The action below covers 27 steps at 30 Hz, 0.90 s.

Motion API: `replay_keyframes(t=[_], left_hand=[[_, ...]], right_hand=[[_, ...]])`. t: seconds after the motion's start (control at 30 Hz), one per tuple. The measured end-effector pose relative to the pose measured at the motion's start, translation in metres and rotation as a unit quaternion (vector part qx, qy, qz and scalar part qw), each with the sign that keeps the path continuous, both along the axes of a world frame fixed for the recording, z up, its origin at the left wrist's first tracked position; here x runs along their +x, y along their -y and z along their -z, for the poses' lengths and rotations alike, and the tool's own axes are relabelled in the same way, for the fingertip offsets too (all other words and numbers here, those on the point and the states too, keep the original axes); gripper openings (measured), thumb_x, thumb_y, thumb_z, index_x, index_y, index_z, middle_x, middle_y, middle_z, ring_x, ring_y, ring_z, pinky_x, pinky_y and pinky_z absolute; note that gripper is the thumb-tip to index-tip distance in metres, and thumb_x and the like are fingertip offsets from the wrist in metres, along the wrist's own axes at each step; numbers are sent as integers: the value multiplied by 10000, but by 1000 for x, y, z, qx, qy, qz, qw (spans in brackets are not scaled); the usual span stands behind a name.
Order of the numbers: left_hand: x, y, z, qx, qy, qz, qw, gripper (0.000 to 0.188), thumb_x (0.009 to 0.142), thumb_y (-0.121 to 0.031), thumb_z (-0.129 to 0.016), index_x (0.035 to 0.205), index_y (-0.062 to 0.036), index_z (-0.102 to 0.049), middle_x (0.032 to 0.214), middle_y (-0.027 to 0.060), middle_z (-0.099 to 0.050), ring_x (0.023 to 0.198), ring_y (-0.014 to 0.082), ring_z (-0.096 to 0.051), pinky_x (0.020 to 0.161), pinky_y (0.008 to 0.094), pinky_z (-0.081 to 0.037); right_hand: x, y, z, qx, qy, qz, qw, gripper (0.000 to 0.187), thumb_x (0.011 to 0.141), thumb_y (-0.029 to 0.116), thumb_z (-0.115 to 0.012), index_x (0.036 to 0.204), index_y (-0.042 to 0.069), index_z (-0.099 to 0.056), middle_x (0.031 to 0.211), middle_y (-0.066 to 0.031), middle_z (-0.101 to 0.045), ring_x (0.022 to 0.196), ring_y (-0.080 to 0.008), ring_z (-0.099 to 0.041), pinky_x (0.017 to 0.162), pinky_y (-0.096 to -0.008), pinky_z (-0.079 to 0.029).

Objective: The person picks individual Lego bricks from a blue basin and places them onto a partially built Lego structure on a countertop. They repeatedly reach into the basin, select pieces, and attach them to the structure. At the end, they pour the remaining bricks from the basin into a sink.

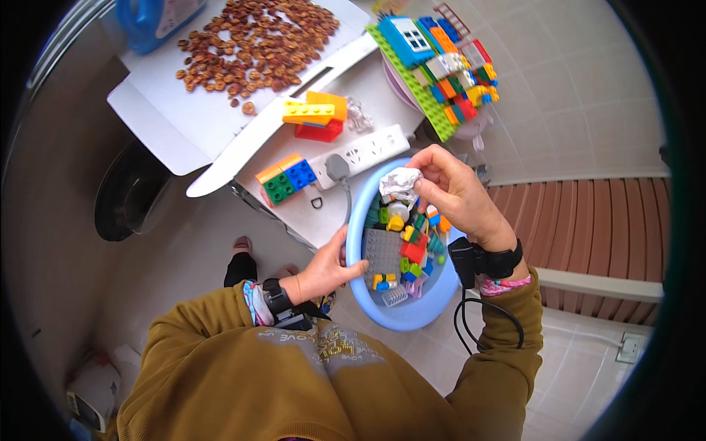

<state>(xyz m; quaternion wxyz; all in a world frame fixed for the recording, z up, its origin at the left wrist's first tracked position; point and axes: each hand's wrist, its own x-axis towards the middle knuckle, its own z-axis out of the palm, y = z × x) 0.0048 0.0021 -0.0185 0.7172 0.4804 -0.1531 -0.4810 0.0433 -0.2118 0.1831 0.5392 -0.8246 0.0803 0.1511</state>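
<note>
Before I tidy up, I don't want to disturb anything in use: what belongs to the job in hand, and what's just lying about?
Seemingly in use:
- blue tub, gripped by the left hand
- crumpled white wad, in the right hand
- toy bricks inside the tub

Apparently lying about:
- power strip
- dried fruit
- blue jug

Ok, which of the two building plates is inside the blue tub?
The grey plate, mostly bare, near the left hand. The green plate is outside the tub, beyond the right hand, loaded with bricks.
</note>
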Motion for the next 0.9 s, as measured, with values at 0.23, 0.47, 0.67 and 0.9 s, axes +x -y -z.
replay_keyframes(t=[0.23,0.47,0.67,0.9], left_hand=[[0,0,-8,-16,-17,-15,1000,760,925,-90,-682,1536,-72,-231,998,75,-613,627,114,-633,487,235,-507],[-3,1,-5,-10,-10,-38,999,702,923,-94,-693,1501,-59,-296,992,45,-614,744,104,-643,577,235,-536],[-4,2,-5,-2,11,-52,999,694,925,-120,-700,1493,-72,-304,849,18,-612,604,81,-609,467,208,-467],[-2,1,-11,23,-20,-34,999,727,915,-108,-700,1512,-84,-286,884,28,-610,591,77,-583,467,217,-461]], right_hand=[[-102,25,79,-332,-7,-95,939,239,828,88,-745,909,64,-520,962,-122,-539,889,-334,-608,741,-421,-497],[-138,17,165,-463,5,-144,875,113,853,55,-583,962,45,-556,981,-125,-576,994,-335,-635,781,-441,-549],[-140,47,156,-433,14,-68,899,209,870,-5,-572,1076,27,-572,936,-154,-602,895,-294,-662,713,-423,-550],[-161,98,118,-183,-4,148,972,200,938,68,-578,1099,45,-694,844,-53,-652,725,-153,-598,690,-298,-495]])
